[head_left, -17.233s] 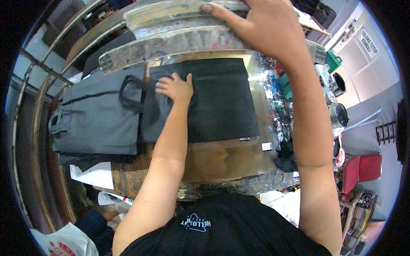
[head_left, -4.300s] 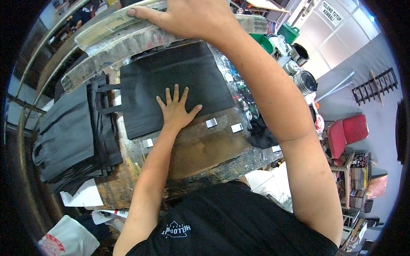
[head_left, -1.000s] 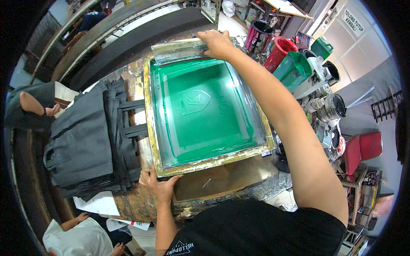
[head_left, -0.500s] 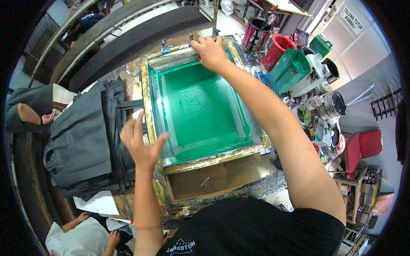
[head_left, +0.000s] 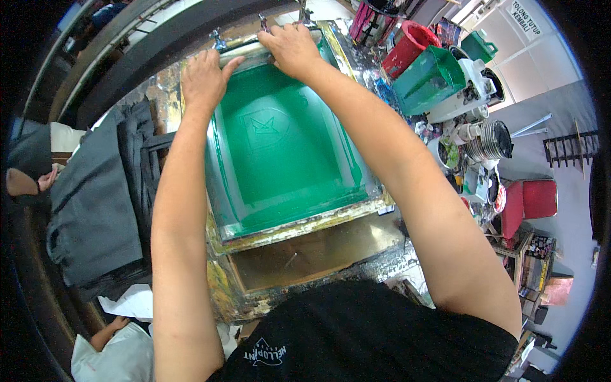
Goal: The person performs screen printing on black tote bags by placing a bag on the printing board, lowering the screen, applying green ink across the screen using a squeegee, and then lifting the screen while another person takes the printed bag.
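gripping the squeegee [head_left: 249,53] at the far end of the screen frame [head_left: 299,229], both hands sit side by side with the bar under them. the left hand [head_left: 205,79] covers its left end, fingers close together and bent over the top, thumb spread toward the middle along the near side. the right hand [head_left: 289,51] has hold of the bar farther right, its fingers curled over the far edge and only slightly apart; the undersides of both grips are hidden. a short stretch of the squeegee shows between the hands.

on the near side of the hands, green ink [head_left: 293,169] covers the screen, with a shield-shaped outline showing through. metal clamps [head_left: 218,41] stand just beyond the squeegee. the frame lies on a paint-stained table [head_left: 223,280], between the two forearms. left of the left forearm is a stack of black bags [head_left: 95,197], with another person's hand [head_left: 48,178] beside it. a red container [head_left: 410,51] and a green jug [head_left: 428,81] stand right of the frame.
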`<state>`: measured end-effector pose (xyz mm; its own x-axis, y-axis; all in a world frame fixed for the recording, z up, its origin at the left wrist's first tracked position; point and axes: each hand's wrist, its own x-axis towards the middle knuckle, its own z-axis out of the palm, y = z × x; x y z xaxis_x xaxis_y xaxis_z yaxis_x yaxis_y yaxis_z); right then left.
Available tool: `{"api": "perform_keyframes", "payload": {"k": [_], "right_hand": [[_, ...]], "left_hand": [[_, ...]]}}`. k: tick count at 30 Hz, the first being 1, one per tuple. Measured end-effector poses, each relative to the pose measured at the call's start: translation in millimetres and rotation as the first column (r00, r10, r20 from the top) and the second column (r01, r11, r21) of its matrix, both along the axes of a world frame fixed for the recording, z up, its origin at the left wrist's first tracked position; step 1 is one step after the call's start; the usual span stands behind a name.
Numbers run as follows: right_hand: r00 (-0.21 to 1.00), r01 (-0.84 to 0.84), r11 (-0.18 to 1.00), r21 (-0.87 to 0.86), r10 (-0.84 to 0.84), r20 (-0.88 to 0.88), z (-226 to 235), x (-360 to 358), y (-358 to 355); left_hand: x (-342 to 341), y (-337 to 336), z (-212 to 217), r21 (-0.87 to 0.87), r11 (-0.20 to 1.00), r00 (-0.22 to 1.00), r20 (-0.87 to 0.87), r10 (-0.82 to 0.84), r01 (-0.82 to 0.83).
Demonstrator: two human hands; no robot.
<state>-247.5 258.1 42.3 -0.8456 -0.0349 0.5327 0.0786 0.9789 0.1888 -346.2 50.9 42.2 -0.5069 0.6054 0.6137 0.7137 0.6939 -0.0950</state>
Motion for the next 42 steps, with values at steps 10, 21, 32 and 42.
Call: {"api": "perform_keyframes", "payload": {"k": [10, 21, 32, 42], "right_hand": [[0.997, -0.054, 0.997, -0.064, 0.057, 0.052, 6, 62, -29], [0.989, -0.028, 0.996, -0.087, 0.04, 0.142, 20, 206, -98], [0.977, -0.008, 0.986, -0.166, 0.043, 0.211, 35, 291, -138], [0.978, 0.004, 0.959, -0.282, 0.055, 0.203, 16, 334, -163]], "left_hand": [[62, -31, 6, 0.01, 0.999, 0.999, 0.004, -0.039, 0.039], [201, -96, 11, 0.041, 0.995, 0.994, 0.062, -0.095, 0.092], [285, -135, 18, 0.078, 0.991, 0.96, 0.248, -0.128, 0.112], [309, -222, -11, 0.211, 0.966, 0.935, 0.347, 0.068, -0.148]]}}
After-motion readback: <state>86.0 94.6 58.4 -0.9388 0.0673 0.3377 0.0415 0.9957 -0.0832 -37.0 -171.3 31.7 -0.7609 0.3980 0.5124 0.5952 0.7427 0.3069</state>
